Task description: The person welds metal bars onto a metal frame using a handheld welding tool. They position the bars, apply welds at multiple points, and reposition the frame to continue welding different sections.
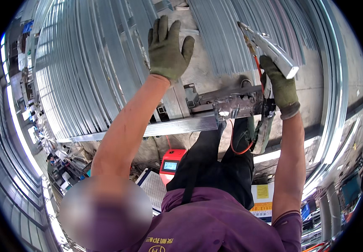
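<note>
Biggest thing here is the concrete floor, pale where it shows between the metal. On the left there's a huge stack of galvanized steel tubes laid side by side, running away from the person, with some open square ends showing near the stack's close edge. Past its right edge is a bundle of thinner grey steel strips, and way over on the right some long shiny rails run roughly the same way.

One square tube lies crosswise along the near edge of the big stack, its right end right by a grimy dark metal fixture. A red box with a little screen sits beside the person's leg, below that crosswise tube.

Both hands are in olive-green gloves. Left hand is flat and wide, thumb out to the side, over the right edge of the big stack. Can't tell if it's actually touching. Right hand has hold of a silver metal bar with a boxy end, angled above the right part of the strip bundle.

Smallest is a thin orange hose looping below the fixture; another orange stretch shows just beside the bar, but I can't tell if they're connected.
</note>
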Available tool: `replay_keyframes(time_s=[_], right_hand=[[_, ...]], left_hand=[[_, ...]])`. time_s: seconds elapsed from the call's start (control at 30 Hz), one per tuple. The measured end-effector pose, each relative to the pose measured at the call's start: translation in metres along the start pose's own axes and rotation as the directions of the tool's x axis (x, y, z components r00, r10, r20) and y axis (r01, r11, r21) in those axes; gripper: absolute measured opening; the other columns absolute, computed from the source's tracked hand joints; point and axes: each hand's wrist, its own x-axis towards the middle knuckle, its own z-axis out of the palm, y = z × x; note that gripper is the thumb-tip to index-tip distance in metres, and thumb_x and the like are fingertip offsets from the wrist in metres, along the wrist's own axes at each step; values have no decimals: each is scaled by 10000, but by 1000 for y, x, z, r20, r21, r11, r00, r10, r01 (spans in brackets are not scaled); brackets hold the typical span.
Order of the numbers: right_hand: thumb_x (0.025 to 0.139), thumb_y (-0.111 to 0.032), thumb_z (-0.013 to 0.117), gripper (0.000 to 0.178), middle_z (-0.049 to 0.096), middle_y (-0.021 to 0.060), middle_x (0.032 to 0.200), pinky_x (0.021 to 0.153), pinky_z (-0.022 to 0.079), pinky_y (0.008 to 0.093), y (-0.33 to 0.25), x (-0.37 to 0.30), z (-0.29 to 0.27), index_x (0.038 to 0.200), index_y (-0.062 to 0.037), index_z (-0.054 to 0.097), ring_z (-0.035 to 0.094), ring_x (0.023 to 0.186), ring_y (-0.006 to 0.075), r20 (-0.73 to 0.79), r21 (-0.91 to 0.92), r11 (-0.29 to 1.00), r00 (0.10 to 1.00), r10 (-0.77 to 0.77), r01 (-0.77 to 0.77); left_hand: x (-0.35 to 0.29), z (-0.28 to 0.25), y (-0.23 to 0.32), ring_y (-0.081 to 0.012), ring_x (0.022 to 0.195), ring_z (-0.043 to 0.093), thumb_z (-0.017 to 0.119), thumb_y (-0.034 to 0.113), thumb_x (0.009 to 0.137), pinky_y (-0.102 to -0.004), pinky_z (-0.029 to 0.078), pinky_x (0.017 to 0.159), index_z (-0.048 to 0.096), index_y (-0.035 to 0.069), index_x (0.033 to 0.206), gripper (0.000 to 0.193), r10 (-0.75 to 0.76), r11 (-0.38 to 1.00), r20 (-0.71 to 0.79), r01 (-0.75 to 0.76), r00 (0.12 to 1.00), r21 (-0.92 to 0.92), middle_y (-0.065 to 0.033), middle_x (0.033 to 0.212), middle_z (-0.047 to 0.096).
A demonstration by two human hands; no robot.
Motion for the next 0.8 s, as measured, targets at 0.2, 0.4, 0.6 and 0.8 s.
replay_keyframes(time_s=[0.2,0.4,0.6,0.8], right_hand=[[1060,-206,773,198,736,11,932,628,501,283,-15,4,-10,1198,-64,784,643,725,92,70,-19,964,962,265,-264],[1059,-233,777,230,749,33,899,614,521,289,-74,19,-53,1182,-38,777,673,704,108,218,-244,942,934,285,-230],[1152,-253,592,511,627,177,1441,1029,592,357,-123,61,-117,1561,33,481,696,1212,274,656,-364,701,364,661,-614],[1007,-151,843,447,785,100,1200,926,608,318,-166,49,30,1399,11,698,733,1045,157,835,-454,869,246,492,-197]], left_hand=[[47,13,-50,-391,1594,365,590,520,1095,-527,250,1346,571,54,1533,640,-2,997,-63,7,998,76,-165,1673,452],[51,6,-40,-352,1595,366,625,463,1061,-527,250,1347,647,92,1449,537,-81,995,44,78,996,60,-119,1636,501],[51,9,-45,-369,1563,367,630,444,1036,-574,248,1335,676,40,1365,524,-80,995,47,77,996,56,-166,1577,512],[57,-1,-41,-330,1549,380,621,390,1041,-548,280,1322,680,56,1361,467,-136,991,116,134,984,30,-120,1528,545]])
